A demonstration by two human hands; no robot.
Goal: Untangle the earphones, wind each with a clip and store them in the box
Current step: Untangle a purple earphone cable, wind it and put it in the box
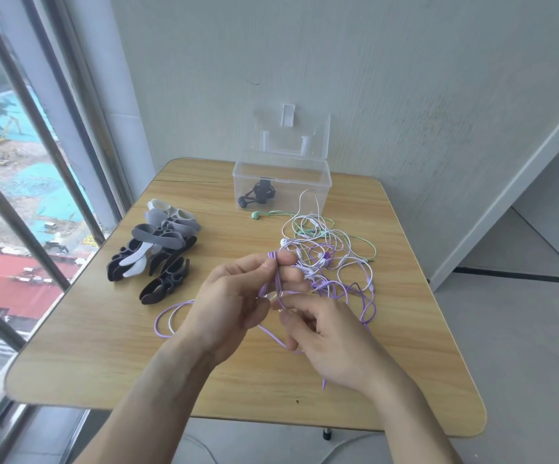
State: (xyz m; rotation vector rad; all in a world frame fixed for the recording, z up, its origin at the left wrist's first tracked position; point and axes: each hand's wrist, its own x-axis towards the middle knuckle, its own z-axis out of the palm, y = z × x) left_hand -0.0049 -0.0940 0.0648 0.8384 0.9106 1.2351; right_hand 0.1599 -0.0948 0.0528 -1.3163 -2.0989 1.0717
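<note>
While both hands, left hand [227, 296] & right hand [325, 339], pinch purple cord [276, 279]: one black set [254, 195] in box [283, 169]; tangle [325, 259], clips [157, 249] remain.

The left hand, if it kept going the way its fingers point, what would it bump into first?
Probably the tangle of earphone cords. The left hand pinches a purple cord, its fingers pointing up and to the right, toward that pile on the table. The clear box lies farther back. Depth is hard to judge from one view.
</note>
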